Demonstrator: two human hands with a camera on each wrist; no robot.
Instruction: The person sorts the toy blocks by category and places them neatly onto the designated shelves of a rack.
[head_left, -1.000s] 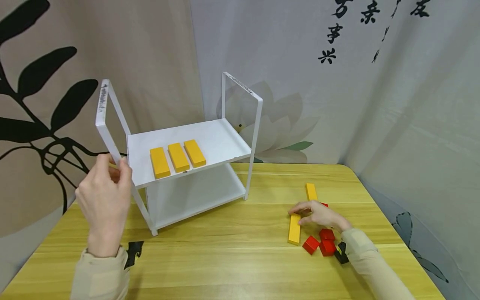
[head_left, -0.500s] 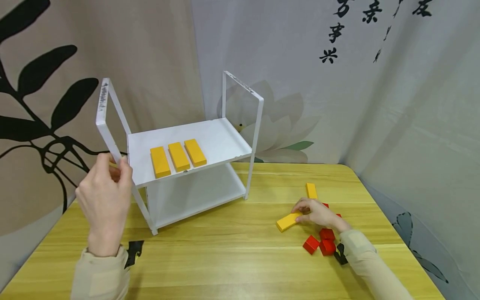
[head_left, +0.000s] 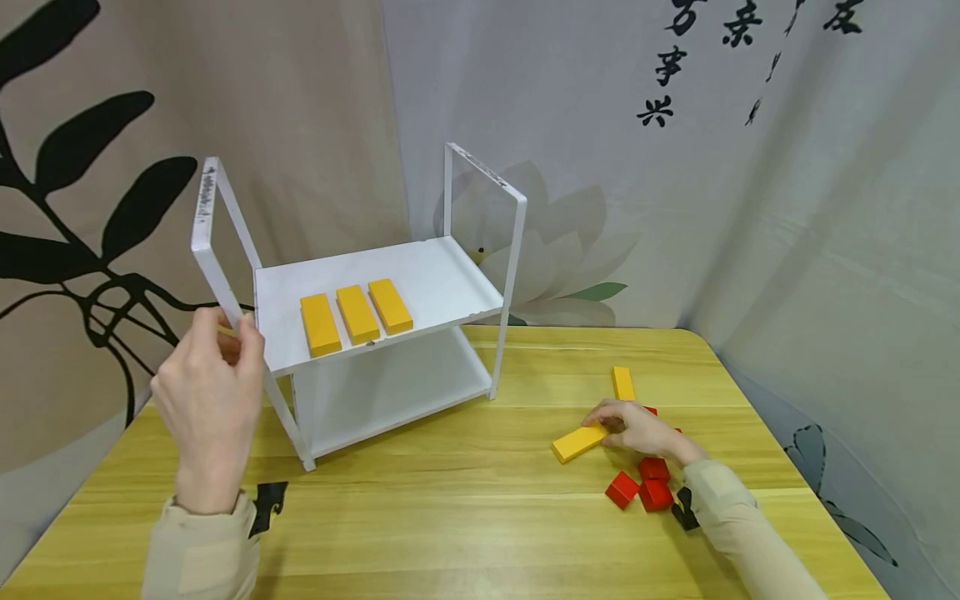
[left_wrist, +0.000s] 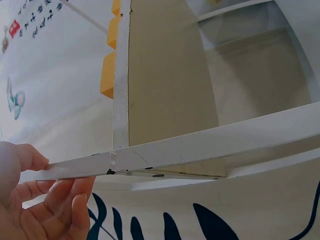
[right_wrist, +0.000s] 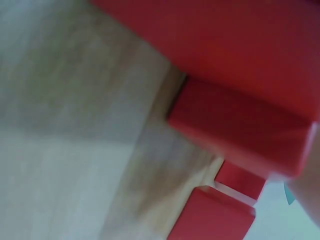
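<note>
Swung round since a second ago, your yellow block (head_left: 574,446) now slants left and slightly near, where its long axis ran near to far. Your right hand (head_left: 641,427), clearly the closer one, pinches its right end, so the free length sticks out leftward. Your left hand (head_left: 213,383), well apart, grips the white rack (head_left: 442,268) at its left side; three more blocks (head_left: 357,315) sit on the upper shelf. Wooden table (head_left: 465,517) below, red blocks (head_left: 656,495) crowding the near right, cloth (head_left: 525,83) hanging behind.
</note>
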